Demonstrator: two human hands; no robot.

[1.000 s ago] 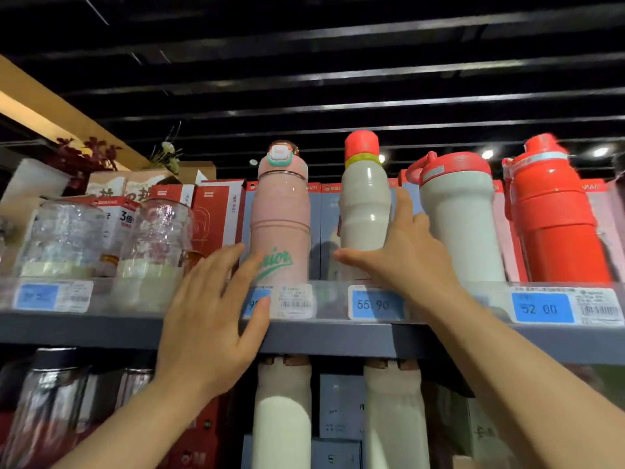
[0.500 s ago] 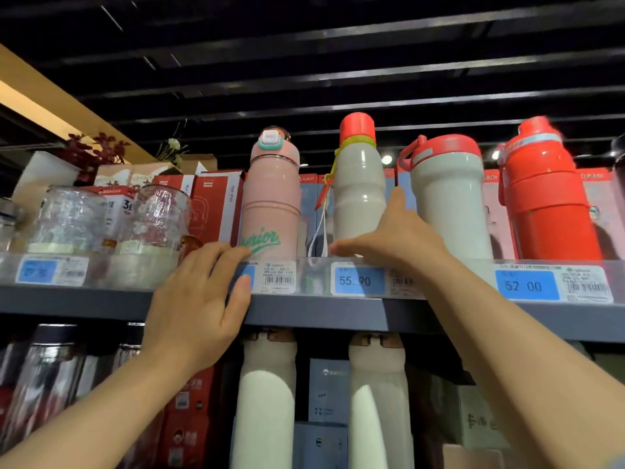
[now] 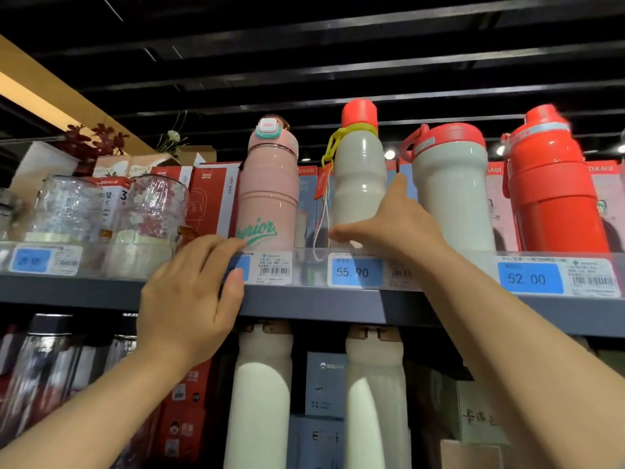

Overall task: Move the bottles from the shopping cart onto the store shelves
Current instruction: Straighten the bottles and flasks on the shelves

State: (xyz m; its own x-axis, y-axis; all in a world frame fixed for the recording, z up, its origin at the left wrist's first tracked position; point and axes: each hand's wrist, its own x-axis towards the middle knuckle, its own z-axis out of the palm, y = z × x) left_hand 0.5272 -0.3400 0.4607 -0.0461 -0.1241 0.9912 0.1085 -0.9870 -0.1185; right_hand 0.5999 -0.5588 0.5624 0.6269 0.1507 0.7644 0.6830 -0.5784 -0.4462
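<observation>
reaching up, right hand [image 3: 392, 228] cups white bottle [image 3: 358, 184], red cap, upright on shelf [image 3: 304, 302]; left hand [image 3: 189, 299] loose, fingertips at pink bottle [image 3: 267, 198].

I am looking at a pink bottle [image 3: 269, 194] showing green script and a teal-edged lid, a cream bottle [image 3: 359, 184] wearing a red cap and yellow strap, a cream tumbler [image 3: 451, 194] carrying a red lid, a red bottle [image 3: 551, 194], blue price tags [image 3: 356, 272], a grey shelf [image 3: 314, 302]
</observation>
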